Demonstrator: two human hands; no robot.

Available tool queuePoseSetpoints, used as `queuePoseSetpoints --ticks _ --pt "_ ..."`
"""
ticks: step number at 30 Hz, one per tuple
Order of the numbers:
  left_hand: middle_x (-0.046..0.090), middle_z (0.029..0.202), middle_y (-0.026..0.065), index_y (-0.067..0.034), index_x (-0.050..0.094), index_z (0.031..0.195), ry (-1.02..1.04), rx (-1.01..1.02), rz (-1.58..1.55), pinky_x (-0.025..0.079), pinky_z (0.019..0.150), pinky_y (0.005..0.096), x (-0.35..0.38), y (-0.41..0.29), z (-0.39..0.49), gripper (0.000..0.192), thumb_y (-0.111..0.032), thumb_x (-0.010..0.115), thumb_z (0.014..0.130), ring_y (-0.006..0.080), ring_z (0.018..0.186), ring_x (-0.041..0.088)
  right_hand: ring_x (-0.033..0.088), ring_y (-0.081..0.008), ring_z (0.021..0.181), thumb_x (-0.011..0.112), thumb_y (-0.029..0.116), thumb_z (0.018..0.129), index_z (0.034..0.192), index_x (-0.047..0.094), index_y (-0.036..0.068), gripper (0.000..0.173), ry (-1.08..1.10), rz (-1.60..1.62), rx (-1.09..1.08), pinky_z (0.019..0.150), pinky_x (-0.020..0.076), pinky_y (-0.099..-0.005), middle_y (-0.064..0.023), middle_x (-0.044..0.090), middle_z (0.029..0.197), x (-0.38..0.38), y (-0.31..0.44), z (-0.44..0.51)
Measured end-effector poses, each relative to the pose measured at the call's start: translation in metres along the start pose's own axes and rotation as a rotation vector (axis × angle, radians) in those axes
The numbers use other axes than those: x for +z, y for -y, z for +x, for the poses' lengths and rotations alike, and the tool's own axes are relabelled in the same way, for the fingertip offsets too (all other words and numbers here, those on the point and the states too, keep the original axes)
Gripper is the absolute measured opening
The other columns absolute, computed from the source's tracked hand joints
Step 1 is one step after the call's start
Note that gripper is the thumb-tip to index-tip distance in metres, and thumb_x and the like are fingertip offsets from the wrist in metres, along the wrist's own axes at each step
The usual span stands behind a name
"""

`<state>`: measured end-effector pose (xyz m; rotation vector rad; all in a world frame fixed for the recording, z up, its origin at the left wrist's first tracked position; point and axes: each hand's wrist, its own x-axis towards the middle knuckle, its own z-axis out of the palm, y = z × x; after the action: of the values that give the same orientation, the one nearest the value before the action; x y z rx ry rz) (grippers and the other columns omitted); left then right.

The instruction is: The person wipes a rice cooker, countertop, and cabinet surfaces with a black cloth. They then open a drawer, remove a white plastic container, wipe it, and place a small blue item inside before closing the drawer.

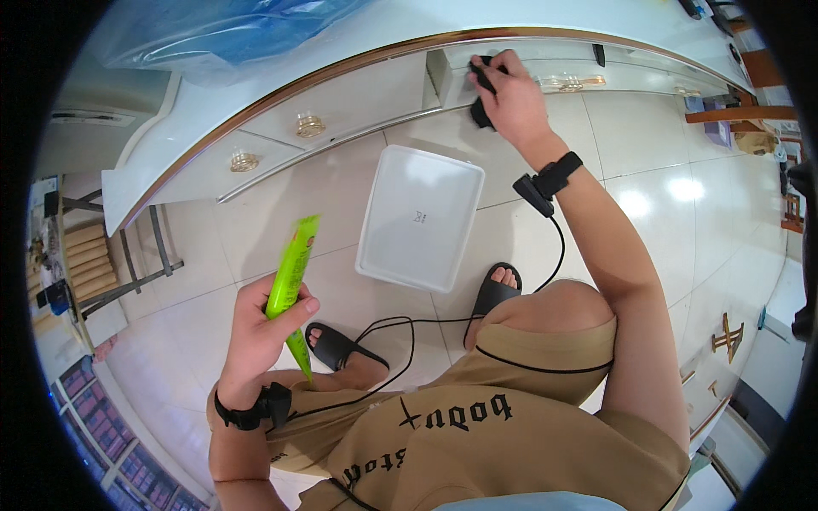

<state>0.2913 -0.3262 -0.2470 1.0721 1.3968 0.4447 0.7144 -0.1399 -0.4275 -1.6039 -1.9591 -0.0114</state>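
Note:
My left hand [262,332] is closed around a narrow, bright green plastic packet [293,268] that bears writing. The packet is held up at a slant, above the floor and near my left thigh. My right hand [517,99] reaches out to the white drawer fronts under the counter, its fingers gripping a black item [482,116]. Partly covered by my fingers, that item is too unclear to name further. On the floor between the two hands lies a white plastic storage box [422,217] with its lid on.
A white counter [409,24] with a brown edge runs above drawers with clear handles [310,126]. Blue plastic sheeting [255,32] lies on it. Black cables [409,338] run from my wrist straps near my slippers. A grey metal frame [156,239] stands at left.

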Motion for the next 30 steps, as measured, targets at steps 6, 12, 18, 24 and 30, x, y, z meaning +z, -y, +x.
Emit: queuePoseSetpoints --ticks 6,12,18,24,30 --pt "0.069 0.085 0.0040 0.002 0.068 0.097 0.001 0.003 -0.064 0.058 0.069 0.0294 -0.010 -0.009 -0.012 0.010 -0.001 0.077 0.096 0.0127 0.073 0.068 0.070 -0.0322 0.086 0.073 0.028 0.100 0.128 0.080 0.026 0.029 -0.006 -0.086 0.051 0.073 0.0593 -0.0446 -0.0069 0.065 0.102 -0.043 -0.044 0.000" --pt "0.070 0.085 0.0052 0.003 0.068 0.098 -0.007 -0.006 -0.100 0.058 0.069 0.0294 -0.014 -0.010 -0.016 0.008 -0.001 0.075 0.097 0.0137 0.073 0.069 0.071 -0.0377 0.087 0.070 0.030 0.103 0.114 0.079 0.007 0.027 -0.038 -0.181 0.093 0.074 0.0574 -0.0473 -0.0140 0.069 0.103 -0.023 -0.018 0.012" --pt "0.069 0.085 0.0045 0.003 0.068 0.099 0.045 0.008 -0.074 0.057 0.068 0.0281 -0.009 -0.015 -0.009 0.009 -0.001 0.076 0.097 0.0124 0.073 0.068 0.069 -0.0452 0.091 0.070 0.033 0.102 0.106 0.076 0.001 0.033 0.015 0.127 -0.051 0.078 0.0556 -0.0506 -0.0194 0.072 0.100 0.003 0.012 0.025" --pt "0.068 0.085 0.0036 0.002 0.068 0.099 0.043 0.012 -0.091 0.056 0.067 0.0271 -0.012 -0.013 -0.010 0.010 -0.002 0.077 0.096 0.0113 0.072 0.067 0.073 -0.0236 0.111 0.056 0.030 0.113 0.134 0.066 0.004 0.035 -0.262 1.362 1.065 0.100 0.0585 -0.0402 -0.0095 0.076 0.124 -0.099 -0.042 0.014" --pt "0.067 0.084 0.0022 0.001 0.068 0.099 0.054 0.011 -0.089 0.053 0.066 0.0263 -0.009 -0.014 -0.006 0.012 -0.005 0.078 0.096 0.0099 0.071 0.064 0.068 -0.0267 0.124 0.058 0.034 0.112 0.141 0.062 -0.003 0.047 -0.251 1.040 0.726 0.108 0.0519 -0.0387 -0.0158 0.073 0.132 -0.099 -0.021 -0.002"
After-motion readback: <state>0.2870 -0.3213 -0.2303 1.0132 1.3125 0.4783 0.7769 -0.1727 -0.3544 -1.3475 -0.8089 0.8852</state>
